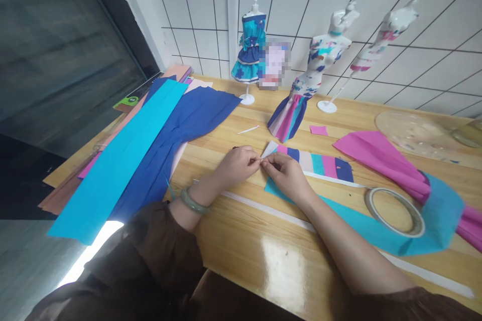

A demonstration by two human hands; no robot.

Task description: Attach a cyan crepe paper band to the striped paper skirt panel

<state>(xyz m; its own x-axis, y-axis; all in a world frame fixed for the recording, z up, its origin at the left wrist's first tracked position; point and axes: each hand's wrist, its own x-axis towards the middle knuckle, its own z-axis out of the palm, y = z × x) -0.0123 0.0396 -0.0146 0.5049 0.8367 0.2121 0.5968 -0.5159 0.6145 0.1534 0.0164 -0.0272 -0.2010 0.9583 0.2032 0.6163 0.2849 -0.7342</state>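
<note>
My left hand (pixel 239 164) and my right hand (pixel 285 170) meet fingertip to fingertip over the table, each in a pinch. Between them is the left end of a narrow white tape strip (pixel 331 179); the exact contact is too small to see clearly. This strip runs along the lower edge of a striped crepe-paper piece (pixel 318 164) in pink, navy, white and turquoise. My right hand covers part of that piece's left side. Beneath my right wrist passes a long turquoise paper band (pixel 346 215). A tape roll (pixel 395 212) lies flat on the band's right part.
Large turquoise (pixel 124 155) and navy paper sheets (pixel 196 110) pile up at left. Behind stand a dressed mini mannequin (pixel 251 50), one with a striped skirt (pixel 289 115), and another tilted mannequin (pixel 391 35). Pink paper (pixel 387 160) and a clear round plate (pixel 410 133) lie right.
</note>
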